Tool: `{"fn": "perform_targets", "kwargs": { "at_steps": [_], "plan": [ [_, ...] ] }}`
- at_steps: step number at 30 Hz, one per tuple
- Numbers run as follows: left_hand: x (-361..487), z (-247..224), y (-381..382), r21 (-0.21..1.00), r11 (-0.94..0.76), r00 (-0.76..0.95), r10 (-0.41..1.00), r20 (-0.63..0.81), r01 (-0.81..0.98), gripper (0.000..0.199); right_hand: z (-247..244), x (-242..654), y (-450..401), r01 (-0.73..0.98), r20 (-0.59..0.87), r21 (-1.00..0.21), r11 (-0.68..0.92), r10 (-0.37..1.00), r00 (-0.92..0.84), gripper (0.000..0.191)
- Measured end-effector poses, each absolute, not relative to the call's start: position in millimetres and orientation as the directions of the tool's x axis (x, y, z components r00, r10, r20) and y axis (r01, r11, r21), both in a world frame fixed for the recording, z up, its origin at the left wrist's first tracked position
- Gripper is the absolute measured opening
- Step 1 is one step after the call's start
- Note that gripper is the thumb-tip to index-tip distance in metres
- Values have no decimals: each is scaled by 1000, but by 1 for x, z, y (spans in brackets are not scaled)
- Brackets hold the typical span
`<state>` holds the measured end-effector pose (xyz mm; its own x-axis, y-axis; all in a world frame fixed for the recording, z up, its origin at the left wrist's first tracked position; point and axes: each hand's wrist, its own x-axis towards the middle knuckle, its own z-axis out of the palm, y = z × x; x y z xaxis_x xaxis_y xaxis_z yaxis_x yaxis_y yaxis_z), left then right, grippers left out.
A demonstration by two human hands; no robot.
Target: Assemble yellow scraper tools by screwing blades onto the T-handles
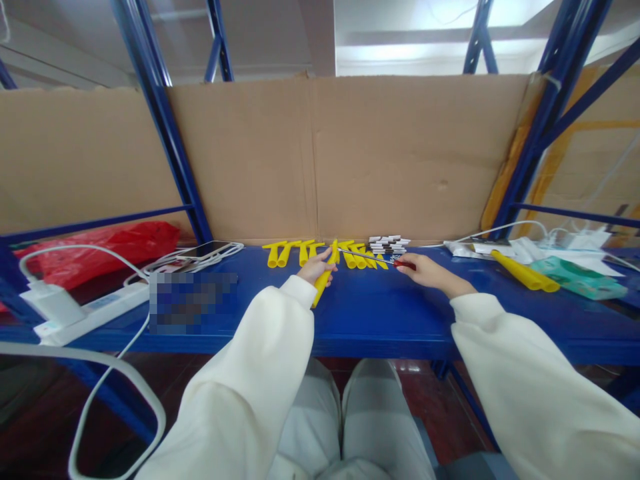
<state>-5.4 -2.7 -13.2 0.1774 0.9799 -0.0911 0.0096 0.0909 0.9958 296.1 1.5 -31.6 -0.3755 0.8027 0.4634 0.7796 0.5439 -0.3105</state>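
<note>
My left hand is closed around a yellow plastic handle piece, which is held tilted with its wider end toward me. In my right hand is a screwdriver with a dark red handle. Its long metal shaft points left, and the tip reaches the top of the yellow piece; whether it touches is too small to tell. Behind my left hand, several yellow T-shaped pieces lie in a row on the blue shelf. More yellow pieces lie just right of it, under the screwdriver shaft.
A stack of small black-and-white pieces sits by the cardboard wall. At right are two yellow tubes and a green plastic packet. A power strip, red bag, phone and cables are at left.
</note>
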Motion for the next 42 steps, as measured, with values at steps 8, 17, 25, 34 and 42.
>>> {"fn": "perform_targets", "kwargs": {
  "at_steps": [8,17,25,34,42],
  "plan": [
    [-8,-17,2,992,97,175,978,-111,86,75,-35,292,0,879,494,-167,447,809,-317,16],
    [-11,-22,7,991,86,205,973,-105,98,75,-25,288,-11,894,434,-97,438,827,-358,22],
    [-7,-16,-1,987,79,165,981,-102,143,76,-31,288,-7,910,474,-94,404,822,-316,17],
    [-7,-15,-1,986,82,148,984,-104,147,75,-25,284,-12,873,415,-102,477,818,-399,27],
    [-7,-14,-3,979,69,162,982,-101,192,75,-32,287,-6,881,495,-162,444,809,-317,17]
  ]
}}
